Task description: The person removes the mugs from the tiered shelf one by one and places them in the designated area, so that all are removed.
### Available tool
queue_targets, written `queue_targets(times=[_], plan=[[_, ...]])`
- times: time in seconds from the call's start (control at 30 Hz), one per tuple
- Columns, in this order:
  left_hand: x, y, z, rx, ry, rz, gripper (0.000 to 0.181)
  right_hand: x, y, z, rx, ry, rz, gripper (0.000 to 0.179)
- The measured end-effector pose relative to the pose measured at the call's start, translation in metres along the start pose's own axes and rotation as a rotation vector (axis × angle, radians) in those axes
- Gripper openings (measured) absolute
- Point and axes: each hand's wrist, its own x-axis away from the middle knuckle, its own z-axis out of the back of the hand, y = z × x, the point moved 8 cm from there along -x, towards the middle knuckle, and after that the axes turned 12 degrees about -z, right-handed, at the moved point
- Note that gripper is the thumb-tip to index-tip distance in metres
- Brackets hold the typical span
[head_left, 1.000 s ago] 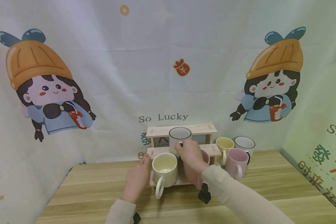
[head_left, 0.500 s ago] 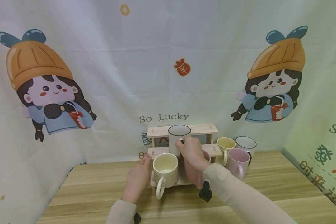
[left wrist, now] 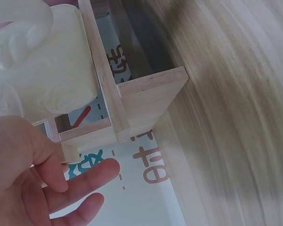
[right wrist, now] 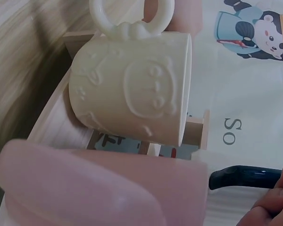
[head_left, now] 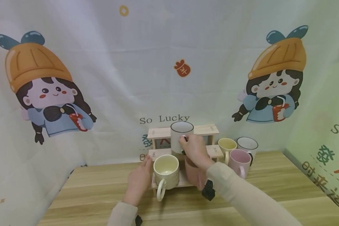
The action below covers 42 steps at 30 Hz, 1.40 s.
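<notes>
In the head view my right hand (head_left: 196,150) grips the black handle of a white mug (head_left: 177,142) with a dark rim, upright over the middle step of a wooden tiered rack (head_left: 158,153). In the right wrist view the black handle (right wrist: 245,177) runs into my fingers (right wrist: 273,200). My left hand (head_left: 139,179) is at the rack's left end, fingertips right at the middle step; the left wrist view shows its fingers loosely extended there. A cream embossed mug (head_left: 166,175) and a pink mug (head_left: 193,175) stand on the lowest step, the pink one partly hidden by my right hand.
Right of the rack, a yellow mug (head_left: 227,144), another white mug (head_left: 247,144) and another pink mug (head_left: 239,161) stand close together on the wooden table (head_left: 96,194). A printed curtain (head_left: 115,94) hangs behind the rack.
The white mug has risen a little above the middle step, my right hand moving up with it. My left hand stays at the rack's left end.
</notes>
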Motion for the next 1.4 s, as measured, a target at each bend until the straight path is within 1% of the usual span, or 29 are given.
queue_targets(times=[0.13,0.27,0.33,0.4,0.57,0.7,0.8,0.9,1.0,1.17,1.23,1.4], plan=[[0.002,0.000,-0.002,-0.001,-0.002,0.005,0.056,0.000,0.003,0.003,-0.013,0.005,-0.002,0.037],[0.002,0.000,-0.002,0.001,-0.001,0.006,0.055,-0.001,0.003,0.013,-0.026,0.056,0.030,0.038],[0.001,0.000,-0.002,-0.002,0.004,0.002,0.055,-0.002,0.005,0.019,-0.027,0.075,0.034,0.037],[0.001,0.000,-0.002,-0.008,0.009,-0.005,0.055,-0.003,0.009,0.023,-0.024,0.082,0.020,0.036],[0.000,0.001,-0.001,-0.014,0.021,-0.023,0.053,-0.005,0.025,0.030,-0.019,0.067,-0.040,0.034],[0.001,0.001,0.000,-0.011,0.023,-0.023,0.053,-0.004,0.033,0.037,-0.010,0.081,-0.035,0.033],[0.001,0.001,0.000,-0.011,0.026,-0.023,0.054,-0.004,0.038,0.041,-0.010,0.076,-0.042,0.031],[0.001,0.001,0.001,-0.010,0.028,-0.023,0.054,-0.007,0.044,0.046,-0.009,0.066,-0.066,0.031],[0.001,0.001,0.001,-0.010,0.031,-0.026,0.053,-0.009,0.050,0.051,-0.010,0.076,-0.078,0.033],[0.000,0.002,0.000,-0.003,0.014,-0.023,0.052,-0.009,0.062,0.058,-0.041,0.068,-0.117,0.034],[0.000,0.001,-0.001,0.001,-0.002,-0.016,0.053,-0.009,0.065,0.063,-0.045,0.089,-0.105,0.034],[0.001,0.001,-0.002,0.001,-0.033,-0.006,0.057,-0.008,0.069,0.078,-0.027,0.188,-0.026,0.035]])
